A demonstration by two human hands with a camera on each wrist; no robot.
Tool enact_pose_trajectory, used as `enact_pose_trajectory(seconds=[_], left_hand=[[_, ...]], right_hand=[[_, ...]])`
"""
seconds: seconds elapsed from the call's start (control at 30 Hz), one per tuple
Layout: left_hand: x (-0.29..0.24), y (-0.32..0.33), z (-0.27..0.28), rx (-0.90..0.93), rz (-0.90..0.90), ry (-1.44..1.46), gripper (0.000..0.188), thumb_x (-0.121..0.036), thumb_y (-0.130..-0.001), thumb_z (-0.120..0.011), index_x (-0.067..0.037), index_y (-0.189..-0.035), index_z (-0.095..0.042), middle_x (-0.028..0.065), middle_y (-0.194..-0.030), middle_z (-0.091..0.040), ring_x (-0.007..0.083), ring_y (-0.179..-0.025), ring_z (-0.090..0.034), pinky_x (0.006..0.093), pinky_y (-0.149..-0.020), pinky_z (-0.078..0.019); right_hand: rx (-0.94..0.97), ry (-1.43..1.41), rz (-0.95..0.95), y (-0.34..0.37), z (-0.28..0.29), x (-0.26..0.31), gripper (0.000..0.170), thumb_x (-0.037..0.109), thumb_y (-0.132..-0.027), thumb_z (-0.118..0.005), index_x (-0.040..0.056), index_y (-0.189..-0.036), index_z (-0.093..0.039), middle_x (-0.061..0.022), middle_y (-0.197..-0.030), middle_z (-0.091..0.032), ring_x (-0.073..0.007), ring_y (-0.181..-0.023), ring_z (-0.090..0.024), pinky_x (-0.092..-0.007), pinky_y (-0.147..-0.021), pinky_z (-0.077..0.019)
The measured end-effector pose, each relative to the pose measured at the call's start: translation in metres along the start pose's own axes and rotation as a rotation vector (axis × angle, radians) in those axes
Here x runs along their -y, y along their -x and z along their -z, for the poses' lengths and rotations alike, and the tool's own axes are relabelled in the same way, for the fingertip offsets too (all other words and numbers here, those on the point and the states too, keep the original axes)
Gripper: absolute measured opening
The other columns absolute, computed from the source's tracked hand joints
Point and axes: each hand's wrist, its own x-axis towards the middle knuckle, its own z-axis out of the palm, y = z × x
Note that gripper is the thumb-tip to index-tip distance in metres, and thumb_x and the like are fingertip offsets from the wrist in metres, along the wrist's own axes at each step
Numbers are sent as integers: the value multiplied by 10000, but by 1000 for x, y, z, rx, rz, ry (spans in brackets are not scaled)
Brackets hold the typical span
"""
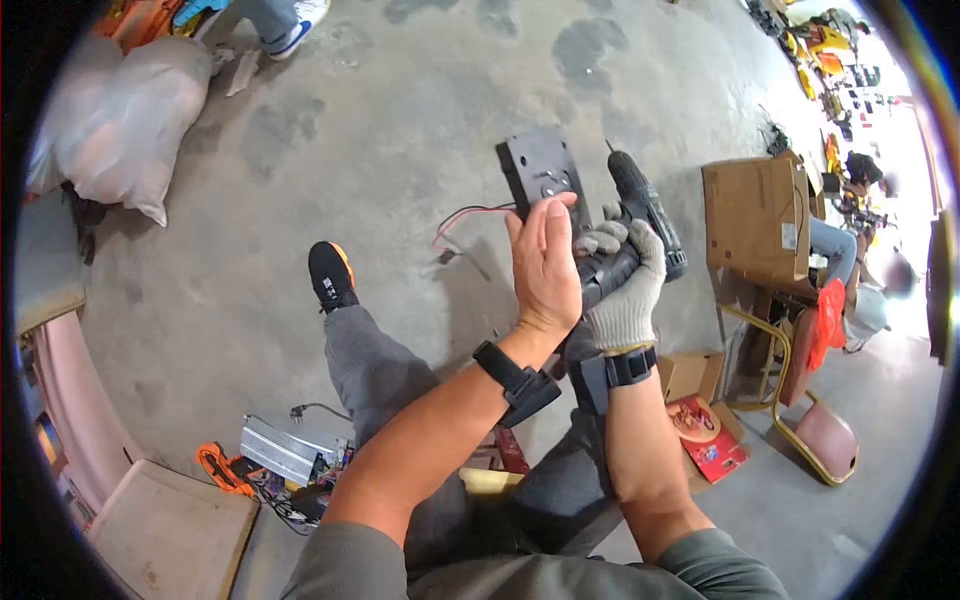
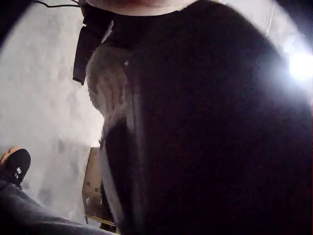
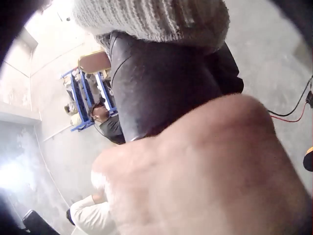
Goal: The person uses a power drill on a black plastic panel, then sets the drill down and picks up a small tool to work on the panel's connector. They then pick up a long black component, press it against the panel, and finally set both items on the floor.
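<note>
My gloved right hand (image 1: pixel 628 290) grips the handle of a black cordless drill (image 1: pixel 652 220), its thin bit pointing up and away. Knitted glove fabric (image 3: pixel 151 19) curls round a black part of the drill (image 3: pixel 156 83) in the right wrist view. Close on the left, my bare left hand (image 1: pixel 548 270) holds a flat black rectangular housing (image 1: pixel 540 155) by its lower end. Its fingers overlap the face, which has small holes; the far side of the grip is hidden. Red and black wires (image 1: pixel 465 212) trail from the housing toward a small dark connector.
An open cardboard box (image 1: pixel 750 220) stands at right, near a yellow-framed chair (image 1: pixel 785 400) and a red printed carton (image 1: pixel 708 435). A metal-cased device with circuit parts (image 1: pixel 285 450) lies at lower left. White plastic bags (image 1: pixel 130 120) sit at upper left, beside another person's shoe (image 1: pixel 298 25).
</note>
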Motion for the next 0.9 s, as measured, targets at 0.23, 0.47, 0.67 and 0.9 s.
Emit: enact_pose_trajectory(seconds=[0.23, 0.47, 0.67, 0.9], left_hand=[[18, -30, 65, 185, -67, -112, 646, 122, -879, -531, -67, -1486, -421, 148, -1323, -585, 197, -1159, -591, 321, -1027, -450], [-22, -48, 106, 342, 346, 159, 608, 99, -873, -586, 25, -1455, -428, 151, -1315, -591, 180, -1137, -610, 348, -1003, -487], [-16, -59, 122, 335, 353, 226, 460, 42, -897, -603, 28, -1352, -534, 97, -1206, -670, 174, -1061, -663, 334, -964, -526], [-20, -60, 125, 320, 394, 324, 396, -40, -953, -595, 21, -1341, -543, 97, -1191, -686, 168, -1056, -675, 328, -957, -534]], right_hand=[[-20, 392, 47, 39, -8, 23, 379, 133, -928, -598, -18, -1270, -531, -94, -968, -639, -184, -746, -629, -408, -725, -581], [68, 1022, -100, 78, -11, 15, 509, 56, -728, -674, 18, -1231, -611, -112, -1049, -661, -205, -735, -656, -352, -686, -573], [295, 1167, -158, 83, 14, 10, 478, 15, -781, -678, 44, -1254, -618, -99, -1099, -671, -197, -878, -672, -366, -715, -602], [244, 1247, -281, 84, 4, 13, 479, 18, -802, -679, 42, -1274, -606, -103, -1130, -665, -195, -966, -665, -357, -746, -608]])
